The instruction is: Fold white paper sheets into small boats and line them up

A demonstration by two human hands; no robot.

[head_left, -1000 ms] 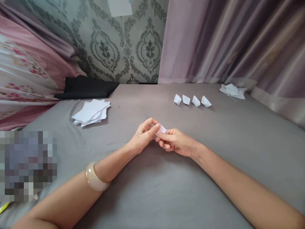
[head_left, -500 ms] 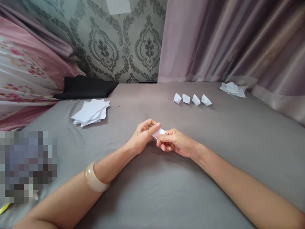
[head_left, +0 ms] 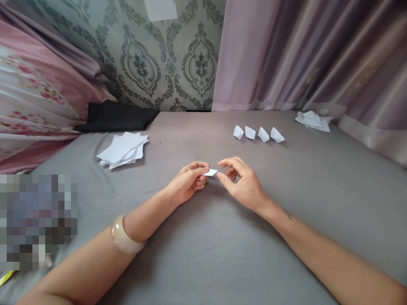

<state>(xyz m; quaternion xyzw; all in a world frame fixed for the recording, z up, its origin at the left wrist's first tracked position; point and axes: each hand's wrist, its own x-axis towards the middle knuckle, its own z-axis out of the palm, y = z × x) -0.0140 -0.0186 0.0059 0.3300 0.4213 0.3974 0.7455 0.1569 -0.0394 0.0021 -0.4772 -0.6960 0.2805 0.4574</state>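
Between the thumb and fingers of my left hand [head_left: 190, 180] is a small folded piece of white paper [head_left: 211, 173]. Its pointed end sticks out to the right; the rest is hidden by my fingers. My right hand [head_left: 243, 182] is just to the right of the paper, apart from it, with thumb and forefinger spread and nothing between them. Both hands are over the middle of the grey cloth surface [head_left: 222, 254]. A pale, shiny bangle [head_left: 125, 237] circles my left forearm.
Several folded white paper shapes [head_left: 263, 134] stand in a row beyond my right hand. A stack of white sheets [head_left: 122, 149] lies at left, and more paper [head_left: 314, 120] at the far right. Black cloth [head_left: 117, 116] lies against the wall; a curtain [head_left: 286, 55] hangs behind.
My right hand has let go of the folded paper, turned over and opened to the right of it. My left hand still grips the paper, now with a pointed end showing.
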